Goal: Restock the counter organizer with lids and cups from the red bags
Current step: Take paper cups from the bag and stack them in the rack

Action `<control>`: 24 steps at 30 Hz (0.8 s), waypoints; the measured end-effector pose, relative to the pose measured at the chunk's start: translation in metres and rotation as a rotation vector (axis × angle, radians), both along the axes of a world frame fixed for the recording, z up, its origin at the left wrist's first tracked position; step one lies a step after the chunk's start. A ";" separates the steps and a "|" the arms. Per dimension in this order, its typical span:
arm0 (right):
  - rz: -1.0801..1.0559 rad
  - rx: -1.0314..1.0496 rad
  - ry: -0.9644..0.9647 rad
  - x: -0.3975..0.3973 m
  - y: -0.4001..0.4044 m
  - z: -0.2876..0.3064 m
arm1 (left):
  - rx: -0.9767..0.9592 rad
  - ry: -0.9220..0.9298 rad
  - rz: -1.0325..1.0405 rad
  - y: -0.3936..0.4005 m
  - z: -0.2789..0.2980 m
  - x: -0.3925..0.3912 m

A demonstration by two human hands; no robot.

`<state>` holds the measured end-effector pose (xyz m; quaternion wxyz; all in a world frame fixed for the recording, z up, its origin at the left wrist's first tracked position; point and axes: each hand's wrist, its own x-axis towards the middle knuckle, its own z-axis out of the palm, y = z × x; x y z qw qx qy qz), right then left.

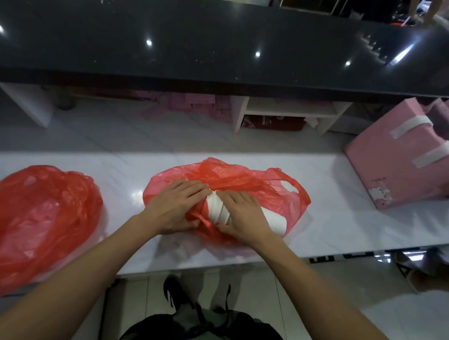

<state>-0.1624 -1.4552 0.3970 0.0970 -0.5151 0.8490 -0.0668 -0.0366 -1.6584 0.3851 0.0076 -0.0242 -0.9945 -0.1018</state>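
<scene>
A red plastic bag (256,183) lies in the middle of the white counter (327,222). A stack of white paper cups (220,208) lies on its side in the bag's mouth, partly covered by the plastic. My left hand (176,206) grips the bag's edge on the left of the stack. My right hand (244,215) is closed over the cups from the right. A second red bag (37,225), bulging and closed over its contents, sits at the counter's left end. No organizer is in view.
A pink box with white straps (406,153) rests at the counter's right end. A raised black glossy counter (224,45) runs along the back, with white shelving (286,113) below it. A person's foot (426,274) stands on the floor at right.
</scene>
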 end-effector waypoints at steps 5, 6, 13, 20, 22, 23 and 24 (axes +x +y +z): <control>-0.004 -0.048 0.047 0.005 0.001 -0.004 | 0.034 0.000 0.035 0.003 0.001 0.003; -0.008 -0.052 0.052 0.005 0.002 -0.005 | 0.039 -0.005 0.041 0.003 0.000 0.003; -0.020 -0.095 0.099 0.009 0.001 -0.010 | 0.086 0.005 0.052 0.003 -0.001 0.004; -0.031 -0.071 0.087 0.006 0.000 -0.011 | 0.090 0.013 0.070 0.004 0.000 0.001; -0.040 0.000 0.084 0.002 -0.005 -0.008 | 0.063 0.001 0.073 0.006 0.001 -0.004; -0.043 0.039 0.095 0.001 -0.009 -0.007 | 0.044 0.000 0.074 0.007 0.001 -0.006; -0.047 0.070 0.105 0.000 -0.013 -0.006 | 0.025 0.006 0.077 0.007 0.000 -0.009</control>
